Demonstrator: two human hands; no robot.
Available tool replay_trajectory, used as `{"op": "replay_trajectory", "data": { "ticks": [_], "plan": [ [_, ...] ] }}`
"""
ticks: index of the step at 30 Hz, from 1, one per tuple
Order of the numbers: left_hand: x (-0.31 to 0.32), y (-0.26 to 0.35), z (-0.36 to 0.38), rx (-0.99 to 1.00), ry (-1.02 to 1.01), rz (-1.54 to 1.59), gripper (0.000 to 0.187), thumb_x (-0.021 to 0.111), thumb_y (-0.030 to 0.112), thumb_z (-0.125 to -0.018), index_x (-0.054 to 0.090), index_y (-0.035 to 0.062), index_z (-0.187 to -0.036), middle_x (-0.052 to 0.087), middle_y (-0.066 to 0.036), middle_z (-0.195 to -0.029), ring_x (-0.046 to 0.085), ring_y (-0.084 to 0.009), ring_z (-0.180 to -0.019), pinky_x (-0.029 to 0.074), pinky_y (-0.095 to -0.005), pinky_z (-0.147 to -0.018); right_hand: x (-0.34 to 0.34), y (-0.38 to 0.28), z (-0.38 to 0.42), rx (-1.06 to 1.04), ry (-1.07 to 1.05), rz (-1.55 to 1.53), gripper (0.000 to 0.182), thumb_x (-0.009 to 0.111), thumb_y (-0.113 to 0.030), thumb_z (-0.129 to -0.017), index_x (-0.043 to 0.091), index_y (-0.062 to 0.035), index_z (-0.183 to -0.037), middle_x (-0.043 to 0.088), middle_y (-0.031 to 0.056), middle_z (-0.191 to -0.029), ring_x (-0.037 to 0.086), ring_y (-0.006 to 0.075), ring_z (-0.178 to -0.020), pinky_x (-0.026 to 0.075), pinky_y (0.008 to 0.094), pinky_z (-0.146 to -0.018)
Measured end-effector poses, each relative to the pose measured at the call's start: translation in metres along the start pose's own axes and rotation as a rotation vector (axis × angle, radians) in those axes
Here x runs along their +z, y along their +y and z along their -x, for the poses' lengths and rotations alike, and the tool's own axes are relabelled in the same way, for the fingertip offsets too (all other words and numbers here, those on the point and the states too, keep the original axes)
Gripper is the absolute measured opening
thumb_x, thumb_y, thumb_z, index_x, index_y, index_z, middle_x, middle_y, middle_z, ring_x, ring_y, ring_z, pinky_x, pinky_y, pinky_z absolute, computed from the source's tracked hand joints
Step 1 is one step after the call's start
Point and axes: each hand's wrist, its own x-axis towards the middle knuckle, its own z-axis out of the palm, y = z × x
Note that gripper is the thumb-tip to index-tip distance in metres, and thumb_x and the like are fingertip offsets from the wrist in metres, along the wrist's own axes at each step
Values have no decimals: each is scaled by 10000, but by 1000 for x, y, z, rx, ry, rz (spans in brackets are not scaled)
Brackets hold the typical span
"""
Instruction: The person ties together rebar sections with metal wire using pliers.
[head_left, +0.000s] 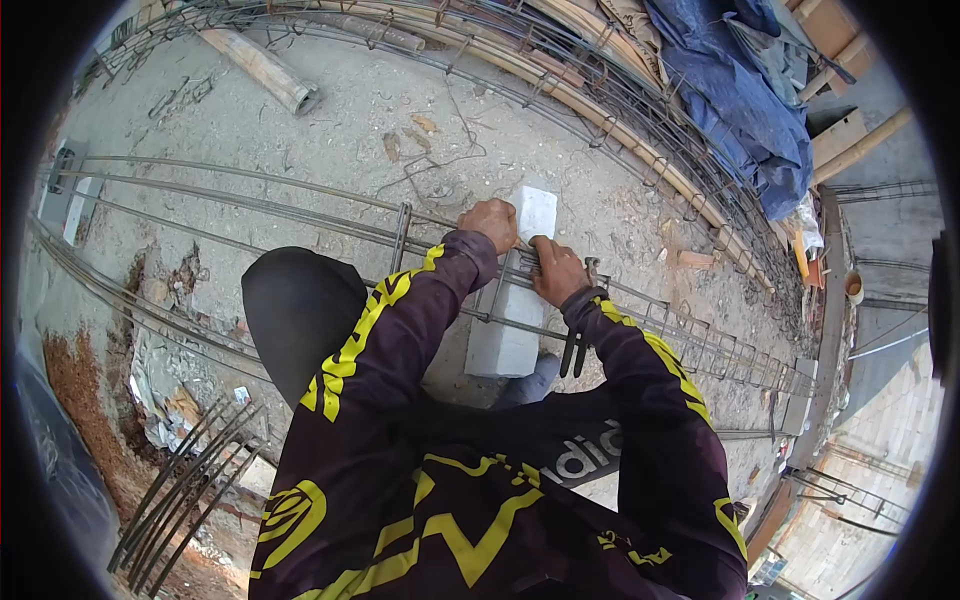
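A long cage of thin steel reinforcing bars (270, 205) runs across in front of me, propped over a pale grey block (502, 345). My left hand (490, 222) is closed at the far bars, beside the block's far end. Just to its right, my right hand (558, 270) has its fingers bent and pressed in at the bars, close to a stirrup (498, 285). What its fingertips hold is hidden. Dark tool handles (573, 355) point down below my right wrist. Another stirrup (400, 237) stands around the bars left of my left hand.
More bar cages (600, 120) and bamboo poles curve along the far side, near a blue tarp (745, 110). A round post (262, 70) lies on the rough ground. Upright bar ends (185, 490) stick out at lower left. My knee (303, 320) is close to the cage.
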Motion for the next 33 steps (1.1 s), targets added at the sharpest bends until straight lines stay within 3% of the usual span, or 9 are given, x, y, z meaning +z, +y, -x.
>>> {"op": "replay_trajectory", "data": {
  "ticks": [3, 6, 7, 13, 19, 23, 26, 29, 33],
  "plan": [
    [-7, -2, 1, 35, -115, 0, 176, 633, 258, -839, 754, 142, -892, 714, -208, -951, 683, -401, -947, 519, -494, -880, -9, -11, 8, 3, 62, 88, 389, 687, -107, -742, 528, -50, -1092, 652, 195, -1018, 642, 386, -931, 490, 472, -879],
    [2, -5, -3, 10, -29, 27, 158, 822, 171, -667, 709, 82, -732, 713, -133, -759, 708, -316, -790, 544, -413, -737, 0, -16, 14, 109, 62, 25, 319, 684, -107, -734, 558, -36, -1018, 646, 198, -982, 636, 408, -926, 511, 497, -805],
    [4, -7, -5, 13, -32, 25, 153, 818, 168, -668, 710, 81, -732, 713, -134, -759, 707, -315, -787, 544, -409, -735, 1, -24, 14, 168, 55, -26, 298, 684, -109, -733, 565, -30, -995, 646, 201, -958, 633, 420, -916, 518, 508, -772],
    [-4, -2, -1, 20, -90, 43, 135, 804, 159, -670, 720, 79, -740, 719, -137, -770, 705, -307, -772, 542, -390, -730, -2, -47, 23, 454, -17, -292, 290, 632, -49, -727, 565, -19, -1008, 630, 236, -1003, 610, 419, -980, 480, 469, -887],
    [-8, -1, -1, 21, -134, 40, 206, 845, 195, -659, 718, 65, -755, 723, -135, -776, 710, -286, -768, 542, -385, -728, -15, -30, 33, 190, 170, -185, 375, 596, -3, -701, 582, -16, -1075, 622, 232, -1006, 585, 408, -1027, 462, 481, -912],
    [-7, -1, -3, 11, -144, 44, 228, 857, 198, -655, 710, 54, -755, 720, -136, -769, 709, -278, -759, 542, -379, -719, -9, -38, 26, 307, 133, -177, 340, 623, -44, -717, 608, -56, -1056, 604, 191, -986, 590, 366, -1009, 472, 466, -883],
    [-6, -3, -3, 2, -150, 30, 231, 856, 196, -655, 707, 51, -755, 719, -139, -771, 709, -278, -760, 542, -377, -714, -11, -43, 19, 228, 125, 41, 350, 630, -66, -725, 599, -79, -1073, 604, 164, -997, 598, 343, -1011, 466, 473, -894],
    [-5, -3, -4, 6, -158, 35, 237, 856, 201, -655, 706, 48, -756, 718, -142, -775, 708, -279, -763, 542, -378, -714, 9, -41, 13, 246, 87, -24, 331, 642, -54, -700, 604, -77, -1028, 601, 153, -1017, 594, 336, -1014, 456, 464, -909],
    [-11, 0, -2, 0, -162, 26, 244, 856, 208, -655, 706, 46, -756, 717, -141, -776, 708, -278, -768, 542, -377, -716, 11, -31, 19, 166, 262, -245, 313, 634, -23, -669, 591, -64, -975, 600, 152, -1009, 582, 353, -1003, 446, 449, -918]
  ]
}}
